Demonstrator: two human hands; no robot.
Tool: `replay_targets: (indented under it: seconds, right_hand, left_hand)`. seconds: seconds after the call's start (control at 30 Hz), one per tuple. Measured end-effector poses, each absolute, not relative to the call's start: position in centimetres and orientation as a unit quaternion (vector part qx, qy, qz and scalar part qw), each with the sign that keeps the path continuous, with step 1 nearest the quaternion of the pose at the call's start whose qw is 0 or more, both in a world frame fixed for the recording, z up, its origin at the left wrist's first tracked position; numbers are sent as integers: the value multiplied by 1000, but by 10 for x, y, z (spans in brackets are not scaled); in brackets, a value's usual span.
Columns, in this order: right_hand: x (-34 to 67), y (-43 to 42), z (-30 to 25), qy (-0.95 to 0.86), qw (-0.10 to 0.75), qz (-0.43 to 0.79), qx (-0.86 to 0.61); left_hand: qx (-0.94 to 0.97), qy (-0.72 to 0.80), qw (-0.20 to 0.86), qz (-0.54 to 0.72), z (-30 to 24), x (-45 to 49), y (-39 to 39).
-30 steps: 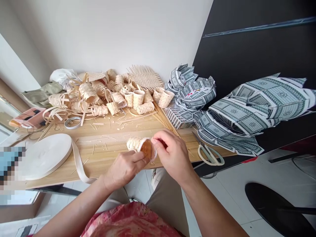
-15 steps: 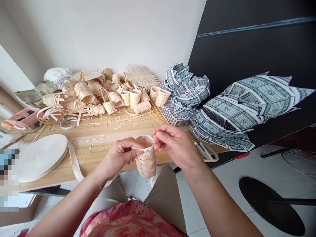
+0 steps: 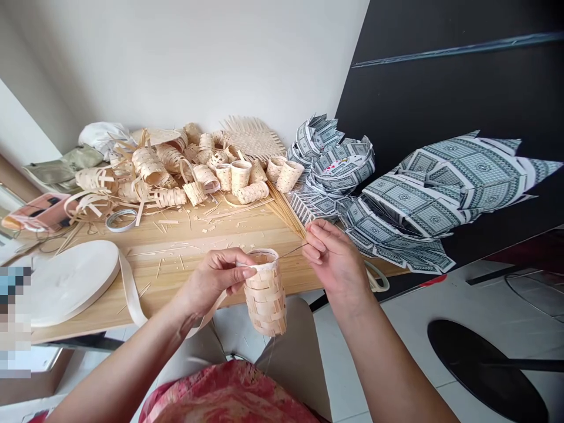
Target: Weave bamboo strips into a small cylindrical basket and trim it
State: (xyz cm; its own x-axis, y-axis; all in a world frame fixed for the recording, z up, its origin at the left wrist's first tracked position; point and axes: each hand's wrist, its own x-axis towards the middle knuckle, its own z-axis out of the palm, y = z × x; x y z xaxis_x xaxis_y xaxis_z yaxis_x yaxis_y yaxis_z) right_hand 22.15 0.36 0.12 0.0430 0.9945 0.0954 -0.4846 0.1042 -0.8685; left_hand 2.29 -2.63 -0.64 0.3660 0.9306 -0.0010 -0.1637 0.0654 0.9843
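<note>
My left hand pinches the rim of a small woven basket made of pale wood strips, held over my lap at the table's front edge. White fabric tape runs from a large flat roll toward the basket, passing behind my left forearm; the rim has a white edging. To the right, my right hand is closed on a thin dark thread, stretched taut from the rim to its fingers. Whether a needle is also in those fingers I cannot make out. A fine loose thread hangs below the basket.
Several woven baskets are heaped at the table's back, near a flat woven mat and thin sticks. Folded playing-card structures stand at right, by scissors partly hidden. A tape roll lies left.
My right hand has moved away from the rim, up and to the right, drawing the thread taut. The basket has tilted and shifted slightly right and down, with my left hand still on its rim.
</note>
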Motion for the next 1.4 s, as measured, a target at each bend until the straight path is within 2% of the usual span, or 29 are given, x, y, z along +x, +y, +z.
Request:
replay_targets:
  seconds: [0.13,0.23,0.3,0.37,0.47,0.6,0.7,0.87,1.4]
  right_hand:
    - [220,6,-1,-382,662,546,-344]
    - [220,7,-3,-413,666,512,-351]
    - [222,3,0,-464,666,469,-347]
    - [224,-4,7,-558,646,393,-342]
    - [227,-18,26,-745,539,226,-321]
    - [225,-34,49,-882,395,23,-255]
    - [220,-38,55,-914,323,-68,-234]
    - [213,-37,52,-932,250,-129,-229]
    - [208,-27,44,-940,235,-120,-216]
  left_hand:
    - [542,348,628,436,-10,23,-25]
    - [613,342,566,433,-8,21,-24]
    - [713,325,451,428,-4,18,-24]
    - [814,292,287,411,2,15,-25]
    - [895,244,56,371,10,8,-28]
    - [915,215,-99,327,15,2,-34]
    - [924,201,-127,298,16,0,-37]
    - [926,192,-127,298,15,-3,-39]
    - [920,194,-159,300,8,-6,-38]
